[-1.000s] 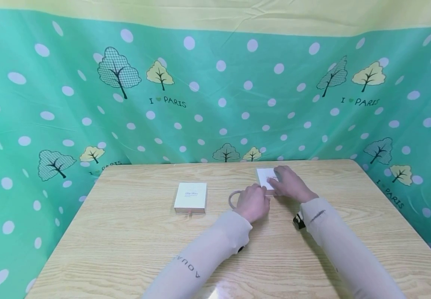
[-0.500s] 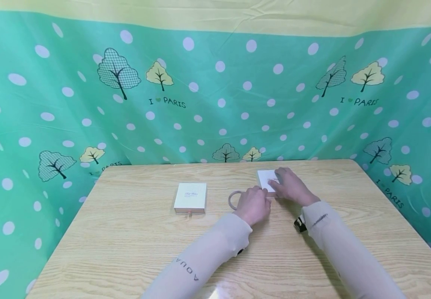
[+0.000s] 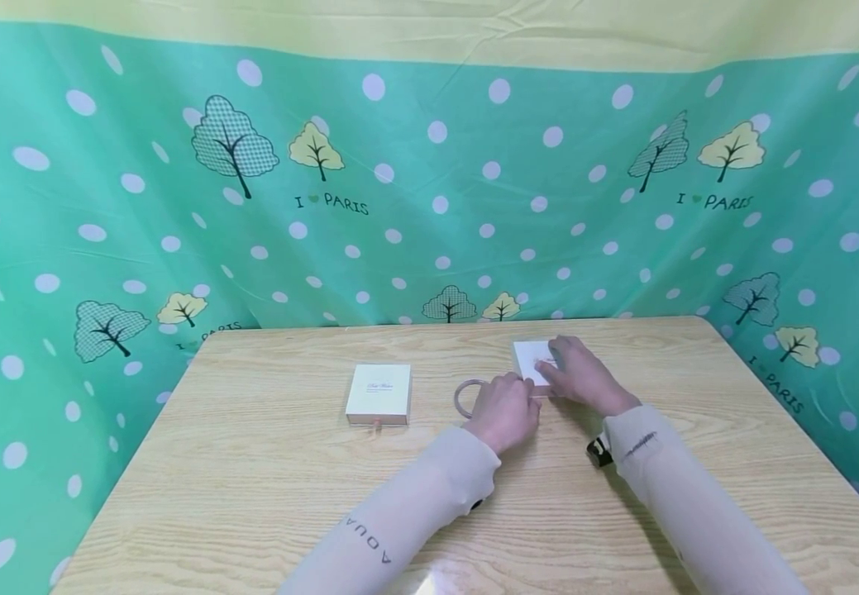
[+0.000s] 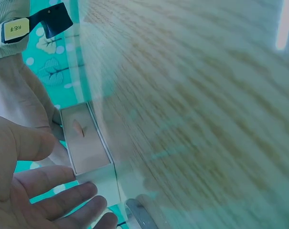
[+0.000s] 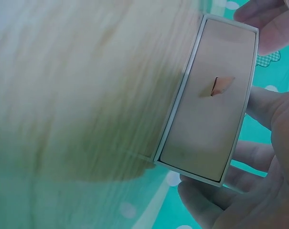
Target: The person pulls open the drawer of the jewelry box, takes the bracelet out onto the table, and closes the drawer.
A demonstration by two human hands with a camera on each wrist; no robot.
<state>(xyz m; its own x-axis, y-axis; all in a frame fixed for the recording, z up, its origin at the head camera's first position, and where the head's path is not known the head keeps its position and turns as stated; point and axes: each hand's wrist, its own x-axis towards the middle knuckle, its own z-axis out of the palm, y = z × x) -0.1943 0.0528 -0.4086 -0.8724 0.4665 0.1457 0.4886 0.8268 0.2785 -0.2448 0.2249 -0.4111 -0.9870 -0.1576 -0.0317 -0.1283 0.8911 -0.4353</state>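
Observation:
A small square white drawer box lies on the table between my hands. Its pinkish drawer front with a small pull tab faces me, pushed in within the white sleeve. My right hand grips the box from the right, thumb over the lid and other fingers at its far right side. My left hand is at the box's left front corner; in the left wrist view its loosely extended fingers touch the side. Partly hidden behind the left hand lies a grey ring-shaped object.
A matching white box with printed lettering sits left of the ring, its tab towards me. The wooden table ends at a green dotted curtain at the back and sides. A black wrist strap hangs at the right sleeve.
The box under my hands has slid slightly towards me, and both hands have shifted a little with it. The other box and the ring have stayed in place.

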